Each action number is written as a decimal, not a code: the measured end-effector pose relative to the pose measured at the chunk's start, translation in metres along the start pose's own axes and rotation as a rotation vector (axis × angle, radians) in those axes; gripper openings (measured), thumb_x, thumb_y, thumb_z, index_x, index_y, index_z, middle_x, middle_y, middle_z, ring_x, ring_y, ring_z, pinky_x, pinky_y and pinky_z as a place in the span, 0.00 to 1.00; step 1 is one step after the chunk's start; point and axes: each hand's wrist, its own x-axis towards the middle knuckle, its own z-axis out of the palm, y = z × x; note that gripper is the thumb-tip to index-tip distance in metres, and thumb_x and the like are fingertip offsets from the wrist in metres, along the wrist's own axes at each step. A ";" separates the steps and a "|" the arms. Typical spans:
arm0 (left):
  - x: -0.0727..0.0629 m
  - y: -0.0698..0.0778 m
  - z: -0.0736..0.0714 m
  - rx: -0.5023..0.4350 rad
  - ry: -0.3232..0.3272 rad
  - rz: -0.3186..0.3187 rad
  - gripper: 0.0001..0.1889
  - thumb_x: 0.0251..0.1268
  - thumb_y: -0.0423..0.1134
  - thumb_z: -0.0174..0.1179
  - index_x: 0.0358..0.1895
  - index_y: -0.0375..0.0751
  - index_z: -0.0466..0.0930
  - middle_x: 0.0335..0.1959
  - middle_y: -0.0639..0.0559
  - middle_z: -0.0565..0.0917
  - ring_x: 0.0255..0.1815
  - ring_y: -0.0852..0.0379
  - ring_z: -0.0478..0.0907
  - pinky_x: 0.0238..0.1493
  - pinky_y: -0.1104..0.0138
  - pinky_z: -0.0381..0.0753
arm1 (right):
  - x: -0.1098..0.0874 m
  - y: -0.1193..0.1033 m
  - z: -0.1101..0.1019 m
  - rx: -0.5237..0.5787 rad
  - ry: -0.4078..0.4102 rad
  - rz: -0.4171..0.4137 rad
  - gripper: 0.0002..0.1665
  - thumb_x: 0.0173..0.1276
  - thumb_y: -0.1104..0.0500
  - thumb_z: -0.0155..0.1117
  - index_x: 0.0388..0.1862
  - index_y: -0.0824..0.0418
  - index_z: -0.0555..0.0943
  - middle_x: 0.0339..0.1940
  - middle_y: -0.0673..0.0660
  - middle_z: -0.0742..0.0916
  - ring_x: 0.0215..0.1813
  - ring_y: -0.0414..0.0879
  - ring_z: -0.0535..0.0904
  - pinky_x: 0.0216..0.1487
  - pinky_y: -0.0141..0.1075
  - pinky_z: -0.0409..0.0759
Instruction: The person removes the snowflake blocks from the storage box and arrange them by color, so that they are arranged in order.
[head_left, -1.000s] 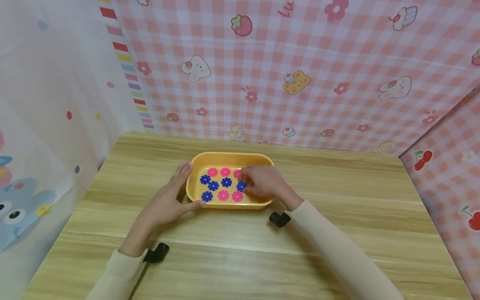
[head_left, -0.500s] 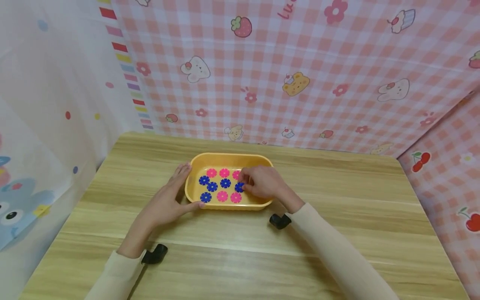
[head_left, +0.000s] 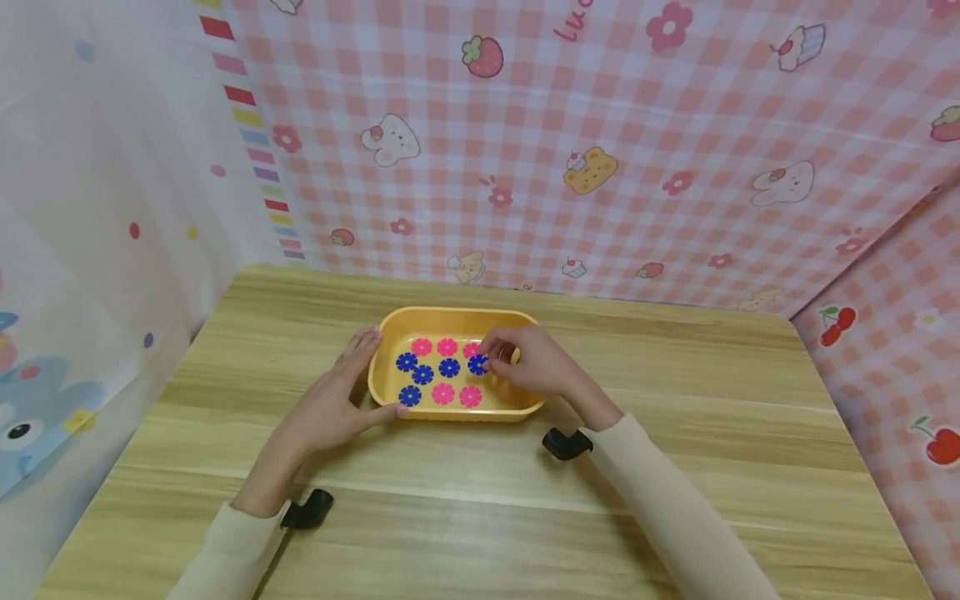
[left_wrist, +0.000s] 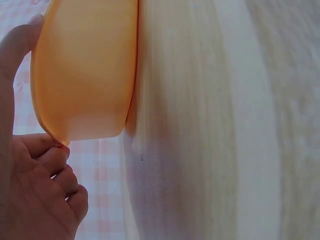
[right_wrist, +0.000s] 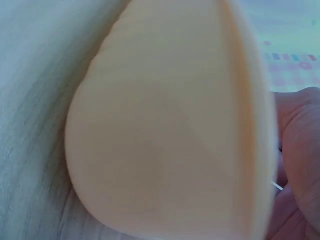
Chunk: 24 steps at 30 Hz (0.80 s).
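Note:
A yellow plastic tray [head_left: 457, 414] holds several blue and pink notched plastic snowflake discs. My left hand [head_left: 333, 404] grips the tray's left end, thumb on the near rim and fingers along the far left side. In the left wrist view, bent fingers [left_wrist: 57, 160] meet the rim of the tray [left_wrist: 85, 75]. Over the tray's right side, my right hand [head_left: 528, 362] pinches a blue snowflake disc [head_left: 477, 365] between thumb and fingertips. A pink disc [head_left: 471, 350] just behind it is partly covered by the fingers. From the right wrist, the tray wall [right_wrist: 160, 130] hides the fingertips.
The tray stands on a wood-grain table [head_left: 450, 508]. Behind it hangs a pink checked cloth [head_left: 450, 183]; a white printed cloth [head_left: 172, 167] is on the left. Black wrist mounts [head_left: 567, 444] stick out from both cuffs. Pink discs [head_left: 443, 393] lie along the tray's near side.
My right hand has risen slightly and shifted a little right at the wrist, and the blue snowflake disc has come up with the fingertips. The left hand keeps its place on the tray.

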 end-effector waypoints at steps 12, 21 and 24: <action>-0.002 0.000 0.002 -0.006 0.007 -0.005 0.64 0.51 0.79 0.63 0.85 0.62 0.36 0.87 0.55 0.41 0.88 0.50 0.38 0.82 0.39 0.51 | -0.025 0.001 -0.010 0.065 0.199 -0.009 0.05 0.71 0.60 0.69 0.45 0.54 0.86 0.34 0.48 0.88 0.36 0.41 0.82 0.36 0.34 0.84; -0.003 0.000 0.000 0.003 0.000 -0.011 0.64 0.51 0.79 0.63 0.85 0.60 0.36 0.87 0.55 0.41 0.88 0.48 0.38 0.81 0.36 0.52 | -0.039 0.006 -0.016 0.117 0.268 0.017 0.05 0.72 0.60 0.68 0.45 0.54 0.86 0.33 0.49 0.88 0.35 0.42 0.82 0.31 0.33 0.82; -0.001 0.002 0.001 0.001 0.005 -0.005 0.64 0.51 0.79 0.63 0.85 0.61 0.36 0.87 0.54 0.42 0.88 0.49 0.38 0.81 0.37 0.53 | -0.046 0.009 -0.020 0.130 0.302 0.049 0.06 0.72 0.59 0.68 0.46 0.54 0.86 0.34 0.52 0.90 0.35 0.43 0.82 0.30 0.32 0.81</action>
